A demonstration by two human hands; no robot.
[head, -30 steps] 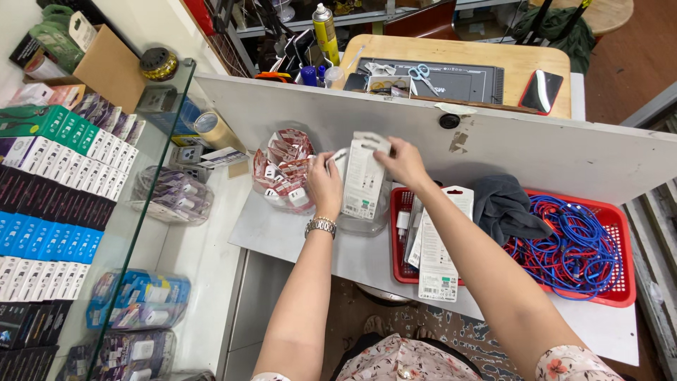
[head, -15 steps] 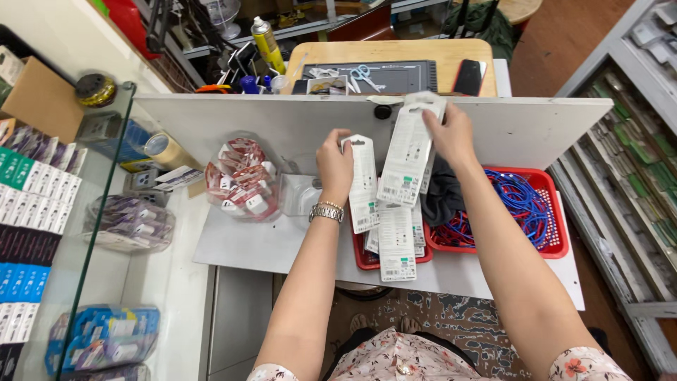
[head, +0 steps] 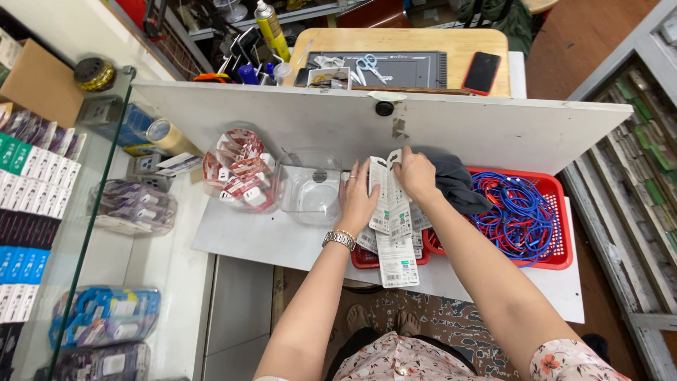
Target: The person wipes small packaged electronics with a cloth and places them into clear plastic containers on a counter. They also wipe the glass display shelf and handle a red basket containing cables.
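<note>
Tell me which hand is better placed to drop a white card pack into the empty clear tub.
Left. The left hand lies beside the clear tub, touching the white card packs. The right hand is farther off, over the red basket.
</note>
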